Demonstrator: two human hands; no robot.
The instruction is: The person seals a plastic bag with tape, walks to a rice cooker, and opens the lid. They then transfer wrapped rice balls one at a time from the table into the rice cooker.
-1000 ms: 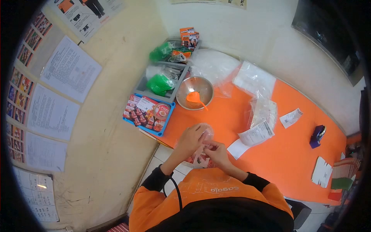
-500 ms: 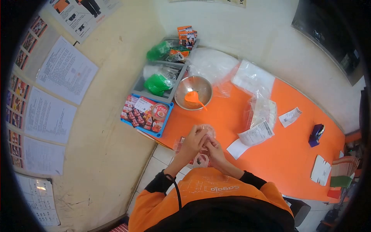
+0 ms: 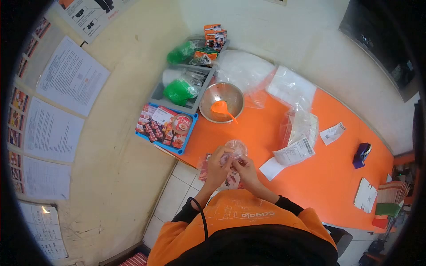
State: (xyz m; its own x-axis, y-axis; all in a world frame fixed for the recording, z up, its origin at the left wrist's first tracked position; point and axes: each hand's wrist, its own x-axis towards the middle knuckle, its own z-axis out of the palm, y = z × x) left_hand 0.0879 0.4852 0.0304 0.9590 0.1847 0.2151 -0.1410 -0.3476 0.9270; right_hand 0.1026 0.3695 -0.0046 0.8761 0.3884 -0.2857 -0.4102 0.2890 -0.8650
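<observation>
Pinching clear plastic (image 3: 237,148) in closed fingers of left hand (image 3: 219,166) and right hand (image 3: 246,171), holding it by the worktop's (image 3: 341,177) near edge, with steel bowl (image 3: 208,108) beyond the grip, blue tray (image 3: 189,135) left of it.

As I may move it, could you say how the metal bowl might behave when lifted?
The metal bowl is probably stiff, given its shiny wall, and fairly light, being largely unfilled. The orange scoop inside could shift if tilted, its handle crossing the rim.
</observation>
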